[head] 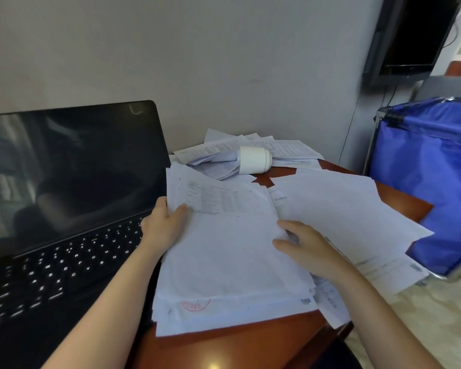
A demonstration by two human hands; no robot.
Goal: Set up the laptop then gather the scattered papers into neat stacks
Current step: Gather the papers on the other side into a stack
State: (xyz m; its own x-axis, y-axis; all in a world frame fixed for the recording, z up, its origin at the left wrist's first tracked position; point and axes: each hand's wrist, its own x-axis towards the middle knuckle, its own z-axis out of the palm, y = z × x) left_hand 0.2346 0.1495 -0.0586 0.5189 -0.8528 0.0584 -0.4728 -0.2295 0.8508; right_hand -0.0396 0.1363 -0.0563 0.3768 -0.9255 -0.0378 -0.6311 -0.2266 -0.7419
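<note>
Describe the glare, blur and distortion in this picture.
Head view: the laptop screen is dark and mirrors the room; keyboard legends smear into streaks; print on the papers is too soft to read; a glare spot sits on the table at the bottom edge; the wide lens bends the wall monitor and blue bin.

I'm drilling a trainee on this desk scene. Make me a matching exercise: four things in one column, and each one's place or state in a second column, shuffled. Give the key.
Things
1. laptop
2. white container
3. blue bag
4. left hand

Places or states
A. lies on its side on the loose papers at the back
B. open, screen dark, on the left of the table
C. grips the left edge of the paper stack
D. stands beside the table, to the right

Pairs: 1-B, 2-A, 3-D, 4-C.
</note>
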